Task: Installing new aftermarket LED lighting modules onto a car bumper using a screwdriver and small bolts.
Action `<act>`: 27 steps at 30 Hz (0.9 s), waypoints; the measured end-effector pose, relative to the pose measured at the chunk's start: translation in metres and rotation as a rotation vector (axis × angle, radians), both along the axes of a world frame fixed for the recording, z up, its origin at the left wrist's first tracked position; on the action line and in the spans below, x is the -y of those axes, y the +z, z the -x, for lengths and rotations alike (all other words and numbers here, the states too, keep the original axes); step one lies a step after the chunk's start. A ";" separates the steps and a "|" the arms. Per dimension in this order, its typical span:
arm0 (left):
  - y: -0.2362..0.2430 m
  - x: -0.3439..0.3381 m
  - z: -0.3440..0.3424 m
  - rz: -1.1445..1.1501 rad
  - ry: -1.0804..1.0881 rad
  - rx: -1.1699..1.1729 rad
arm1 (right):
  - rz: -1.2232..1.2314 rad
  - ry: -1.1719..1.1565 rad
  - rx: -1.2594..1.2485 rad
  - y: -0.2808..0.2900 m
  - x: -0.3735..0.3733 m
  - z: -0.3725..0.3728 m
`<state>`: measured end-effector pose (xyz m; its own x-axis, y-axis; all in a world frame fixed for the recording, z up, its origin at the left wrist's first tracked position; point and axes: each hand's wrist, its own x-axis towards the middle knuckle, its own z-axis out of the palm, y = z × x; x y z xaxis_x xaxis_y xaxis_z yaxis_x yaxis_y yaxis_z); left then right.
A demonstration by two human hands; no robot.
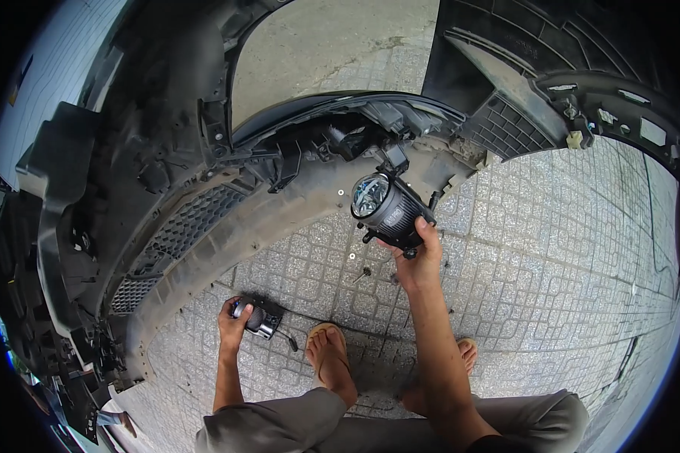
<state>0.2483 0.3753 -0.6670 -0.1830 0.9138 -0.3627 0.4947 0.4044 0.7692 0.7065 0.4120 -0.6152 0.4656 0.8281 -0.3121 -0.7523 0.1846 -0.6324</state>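
My right hand (419,260) holds up a black cylindrical lamp (400,219) with a clear round lens, tilted toward the upper left, near the inner side of a black car bumper (279,174). My left hand (233,325) grips a smaller lamp unit (258,322) with a silver and black body and a short dark lead, low over the paving beside my left sandalled foot (329,355). Small washers (352,256) and a screw (366,272) lie on the paving between my hands.
The bumper curves across the upper and left view, with mesh grilles (181,223), brackets and slotted panels (506,121). Grey patterned paving (559,264) runs around my feet and to the right. At the lower left edge, another person's leg and shoe (121,423) show.
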 end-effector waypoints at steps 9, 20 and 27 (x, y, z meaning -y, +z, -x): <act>0.098 -0.035 -0.100 -0.068 -0.168 0.016 | 0.697 -0.199 0.295 -0.064 0.073 -0.082; 0.133 -0.081 -0.256 -0.080 -0.335 0.183 | 0.843 -0.276 0.328 -0.100 0.122 -0.104; 0.135 -0.115 -0.302 -0.083 -0.389 0.242 | 0.958 -0.239 0.493 -0.105 0.123 -0.119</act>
<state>0.5507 0.4899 -0.5321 0.2600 0.9256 -0.2751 0.3997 0.1562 0.9032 0.8250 0.2893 -0.7206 0.8314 0.2143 -0.5126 -0.3887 -0.4349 -0.8123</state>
